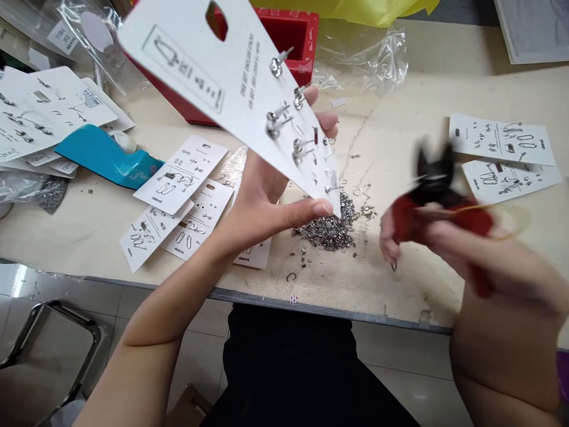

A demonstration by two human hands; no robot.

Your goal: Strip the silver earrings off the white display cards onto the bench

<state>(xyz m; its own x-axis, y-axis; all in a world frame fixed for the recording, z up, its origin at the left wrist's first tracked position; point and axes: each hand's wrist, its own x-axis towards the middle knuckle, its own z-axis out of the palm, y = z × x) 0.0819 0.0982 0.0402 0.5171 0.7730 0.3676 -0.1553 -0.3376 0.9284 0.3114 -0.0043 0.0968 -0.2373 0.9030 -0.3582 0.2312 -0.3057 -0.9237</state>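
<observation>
Beige counter [409,255] carries loose metal pieces [329,232]. We hold the jewelry card [242,98] tilted above them, left hand [262,207] pinching its edge; our blurred right hand [480,243] apparently grips red-handled pliers [436,178]. Moving either calls for clearance between them.

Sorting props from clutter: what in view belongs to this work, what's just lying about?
Likely in work:
card in left hand
red-handled tool in right hand
small metal parts
other jewellery cards

Probably lying about:
clear plastic
yellow plastic
chair
teal tool, unsure
</observation>
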